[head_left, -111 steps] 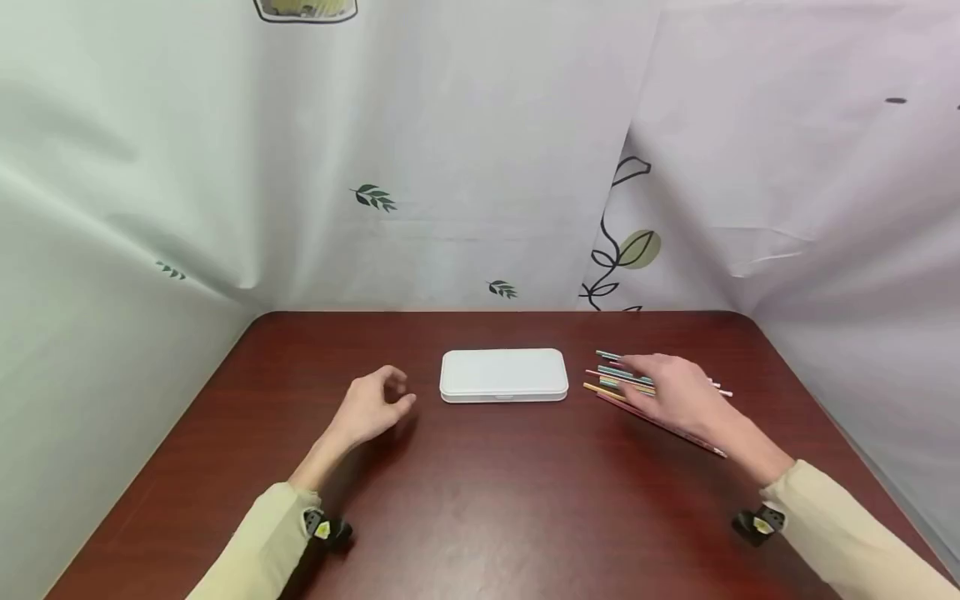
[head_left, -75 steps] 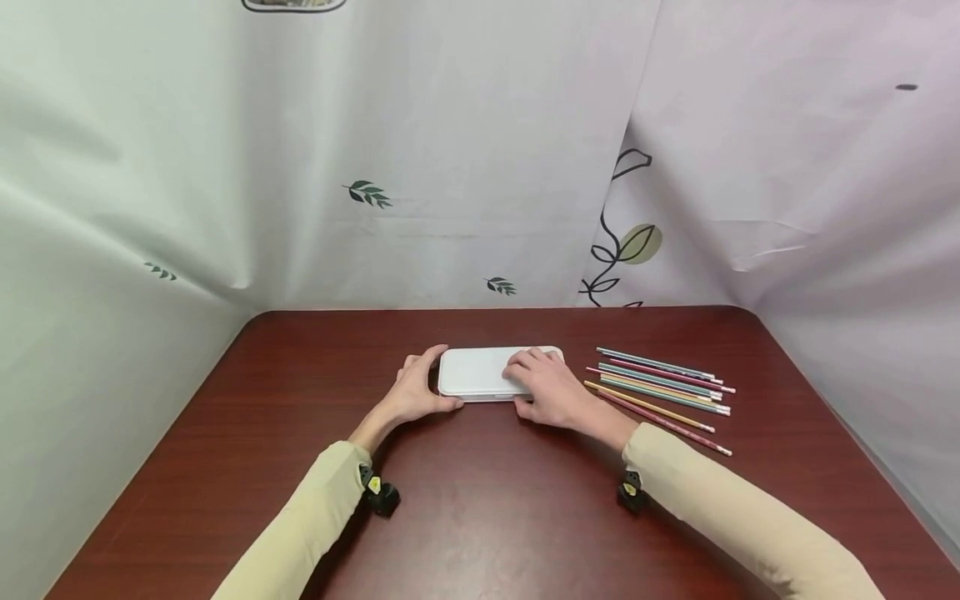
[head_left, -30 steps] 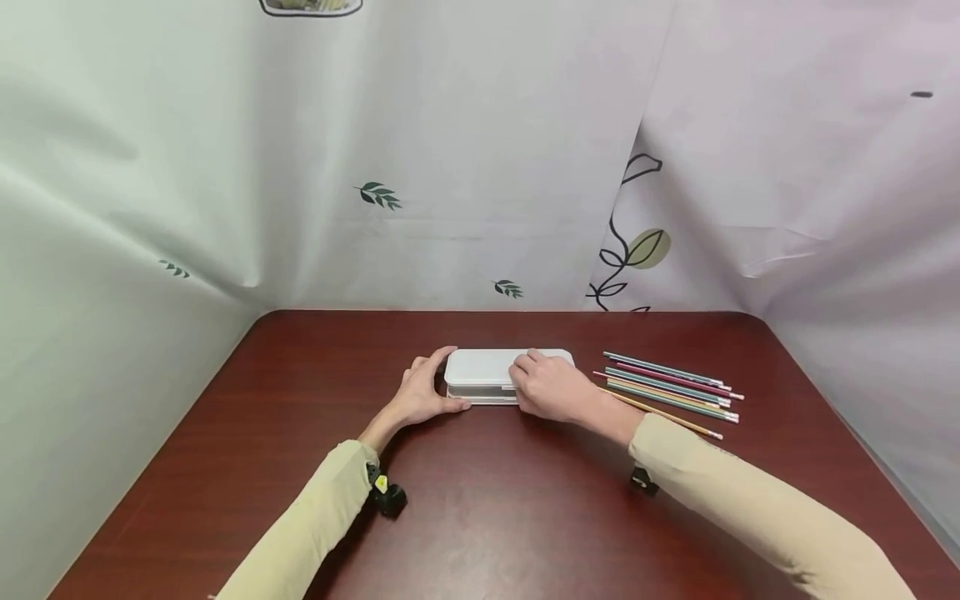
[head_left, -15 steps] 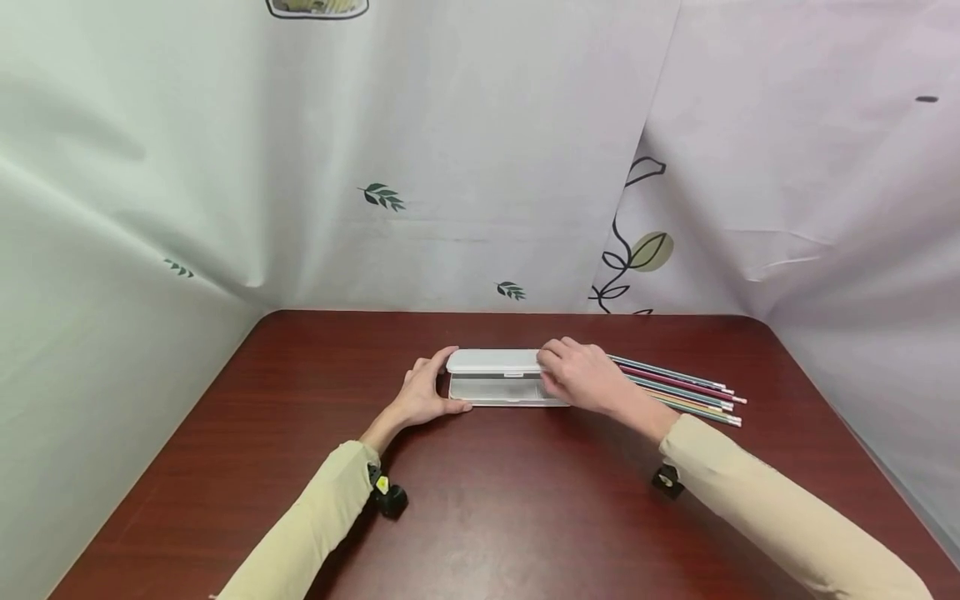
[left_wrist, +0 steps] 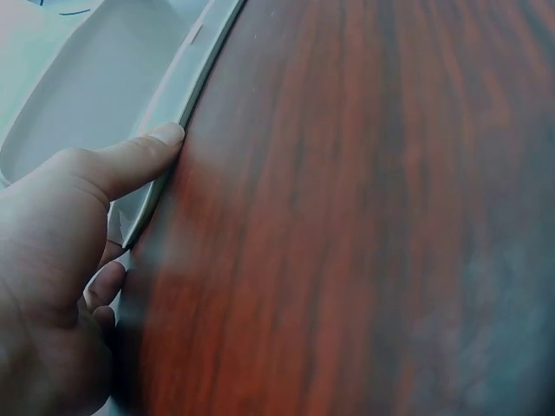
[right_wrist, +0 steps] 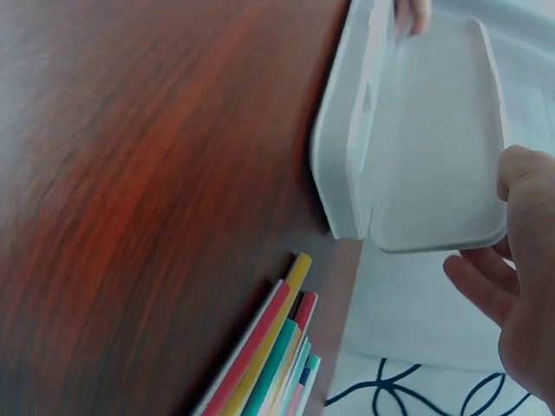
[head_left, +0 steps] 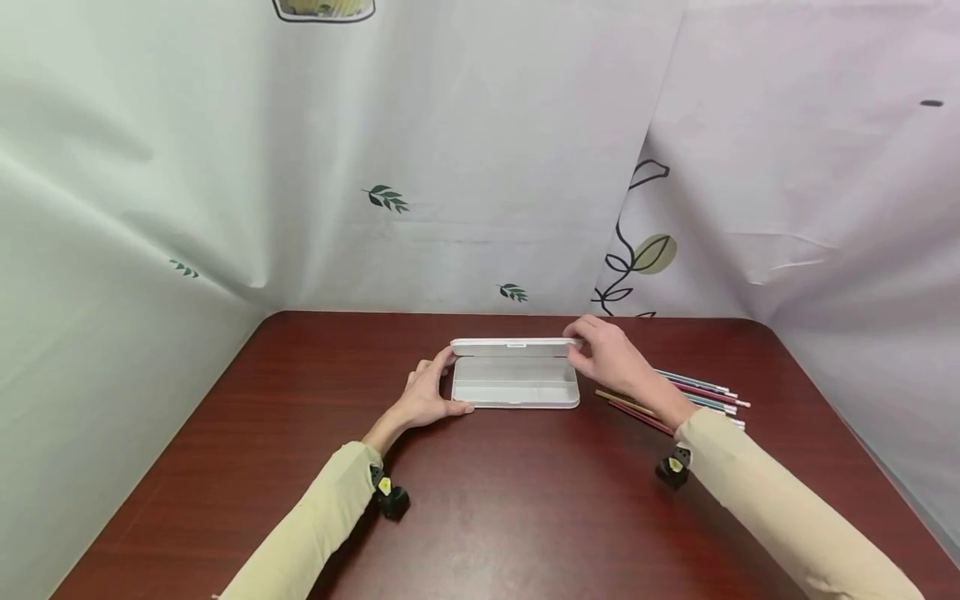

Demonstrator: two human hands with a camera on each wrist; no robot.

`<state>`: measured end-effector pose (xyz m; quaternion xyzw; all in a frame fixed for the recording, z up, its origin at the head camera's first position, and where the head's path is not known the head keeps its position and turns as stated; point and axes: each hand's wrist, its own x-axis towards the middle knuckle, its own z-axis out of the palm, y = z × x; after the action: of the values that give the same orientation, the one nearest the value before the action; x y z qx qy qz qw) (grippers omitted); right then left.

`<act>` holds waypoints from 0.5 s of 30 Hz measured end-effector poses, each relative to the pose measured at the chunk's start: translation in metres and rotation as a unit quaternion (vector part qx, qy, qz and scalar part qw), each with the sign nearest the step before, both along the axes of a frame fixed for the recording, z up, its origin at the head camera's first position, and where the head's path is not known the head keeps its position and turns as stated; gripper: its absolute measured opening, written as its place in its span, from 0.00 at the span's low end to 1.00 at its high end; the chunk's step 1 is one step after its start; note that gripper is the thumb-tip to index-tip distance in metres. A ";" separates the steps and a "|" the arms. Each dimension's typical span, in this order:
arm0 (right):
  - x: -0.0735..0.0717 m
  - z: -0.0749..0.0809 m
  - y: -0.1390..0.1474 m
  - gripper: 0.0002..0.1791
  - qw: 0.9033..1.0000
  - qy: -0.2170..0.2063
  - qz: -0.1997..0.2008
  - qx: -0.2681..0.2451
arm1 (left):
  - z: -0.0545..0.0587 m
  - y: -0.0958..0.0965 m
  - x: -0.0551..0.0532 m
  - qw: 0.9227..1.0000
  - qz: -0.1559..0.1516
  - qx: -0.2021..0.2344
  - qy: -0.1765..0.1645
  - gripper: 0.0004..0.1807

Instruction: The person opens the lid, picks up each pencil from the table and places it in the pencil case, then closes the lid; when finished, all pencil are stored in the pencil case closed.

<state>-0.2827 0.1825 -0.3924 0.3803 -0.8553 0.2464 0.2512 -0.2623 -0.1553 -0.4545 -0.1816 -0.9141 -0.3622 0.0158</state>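
Observation:
A white pencil case lies on the table with its lid tilted up at the back. Inside the base I see low dividers and bare compartments. My left hand grips the case's left end, thumb on the front edge and fingers toward the rear corner. In the left wrist view that thumb presses the rim. My right hand holds the lid at its right end, and in the right wrist view the thumb lies on the inner side of the lid with fingers behind.
Several colored pencils lie right of the case on the dark red table, partly hidden under my right forearm. In the right wrist view, colored pencil ends sit close to the case. A pale curtain hangs behind the table.
The pencil case was closed; its lid has since swung up and back with my right hand. Earlier that hand left the pencils. My left hand moved to the case's left end and stayed.

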 end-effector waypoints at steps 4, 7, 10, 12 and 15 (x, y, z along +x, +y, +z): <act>-0.006 -0.003 0.002 0.08 0.998 -0.028 -0.001 -0.052 | -0.001 0.000 -0.001 1.000 -0.002 -0.006 0.002 0.59; -0.008 -0.003 0.003 0.08 0.995 -0.053 -0.009 -0.080 | -0.001 0.000 0.000 1.000 -0.002 -0.008 0.005 0.59; -0.011 -0.002 0.004 0.08 0.991 -0.084 -0.027 -0.099 | 0.000 0.000 0.000 1.000 -0.006 -0.004 0.012 0.58; -0.012 -0.001 0.005 0.09 0.988 -0.105 -0.043 -0.106 | 0.000 0.000 0.000 1.000 -0.009 0.000 0.019 0.57; -0.016 -0.001 0.006 0.10 0.982 -0.135 -0.064 -0.115 | 0.000 0.000 0.000 1.000 -0.015 0.005 0.024 0.57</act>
<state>-0.2989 0.1889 -0.3938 0.2564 -0.8701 0.3755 0.1903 -0.2619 -0.1557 -0.4544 -0.2035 -0.9087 -0.3629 0.0334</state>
